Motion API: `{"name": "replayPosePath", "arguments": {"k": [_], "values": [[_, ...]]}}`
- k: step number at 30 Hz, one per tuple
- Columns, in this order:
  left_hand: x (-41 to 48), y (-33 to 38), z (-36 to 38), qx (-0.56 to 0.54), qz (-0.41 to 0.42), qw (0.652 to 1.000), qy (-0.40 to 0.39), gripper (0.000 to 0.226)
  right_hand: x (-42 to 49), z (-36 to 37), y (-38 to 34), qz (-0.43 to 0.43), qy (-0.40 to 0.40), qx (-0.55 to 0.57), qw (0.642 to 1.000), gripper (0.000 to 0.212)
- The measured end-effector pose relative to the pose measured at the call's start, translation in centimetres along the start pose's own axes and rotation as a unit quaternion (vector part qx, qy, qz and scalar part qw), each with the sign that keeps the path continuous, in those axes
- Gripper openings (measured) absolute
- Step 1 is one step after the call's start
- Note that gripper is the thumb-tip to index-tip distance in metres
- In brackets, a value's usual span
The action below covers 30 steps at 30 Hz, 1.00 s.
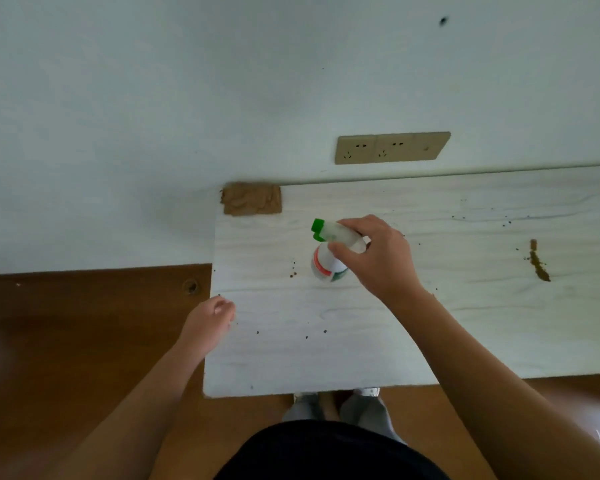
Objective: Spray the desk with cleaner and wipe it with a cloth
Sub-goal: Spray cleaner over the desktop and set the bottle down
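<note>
A white spray bottle (326, 261) with a green nozzle and a red and green label stands on the pale wood-grain desk (465, 323). My right hand (378, 258) is shut around its trigger head, nozzle pointing left. My left hand (210, 317) hovers at the desk's left edge with curled fingers and holds nothing. A folded brown cloth (251, 198) lies in the desk's far left corner, against the wall. Dark crumbs dot the desk, and a brown smear (538, 263) lies to the right.
A beige socket strip (392, 147) is on the wall just above the desk's back edge. Brown floor (66, 341) lies to the left and below. My feet (336, 407) stand under the near edge.
</note>
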State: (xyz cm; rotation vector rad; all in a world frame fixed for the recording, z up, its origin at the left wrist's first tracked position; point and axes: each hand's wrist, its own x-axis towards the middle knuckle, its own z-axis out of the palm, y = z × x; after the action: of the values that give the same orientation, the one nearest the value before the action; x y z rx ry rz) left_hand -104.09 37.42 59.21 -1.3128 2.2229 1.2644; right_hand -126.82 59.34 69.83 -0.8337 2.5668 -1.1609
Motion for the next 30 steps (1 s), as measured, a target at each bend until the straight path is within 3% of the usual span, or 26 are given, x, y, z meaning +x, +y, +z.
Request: {"name": "replayPosePath", "arguments": {"k": [6,13,18,24,30], "values": [[1.9,0.7,0.4,0.148,0.036,0.987,0.05,0.032,4.3,1.8,1.7,-0.004,-0.043,-0.05,0.998,0.038],[4.3,2.4,2.5,0.243,0.127,0.957,0.095,0.037,5.2,5.6,2.9,-0.004,-0.022,0.0,1.0,0.036],[5.5,2.1,3.3,0.282,0.17,0.939,0.103,0.041,5.8,7.3,3.2,0.068,-0.04,0.131,0.988,0.037],[6.6,0.1,3.8,0.329,0.193,0.917,0.118,0.039,8.7,9.5,2.7,0.07,-0.053,0.199,0.976,0.03],[7.5,-1.3,4.5,0.349,0.183,0.912,0.113,0.049,13.0,12.3,2.1,0.061,-0.1,0.176,0.978,0.023]]}}
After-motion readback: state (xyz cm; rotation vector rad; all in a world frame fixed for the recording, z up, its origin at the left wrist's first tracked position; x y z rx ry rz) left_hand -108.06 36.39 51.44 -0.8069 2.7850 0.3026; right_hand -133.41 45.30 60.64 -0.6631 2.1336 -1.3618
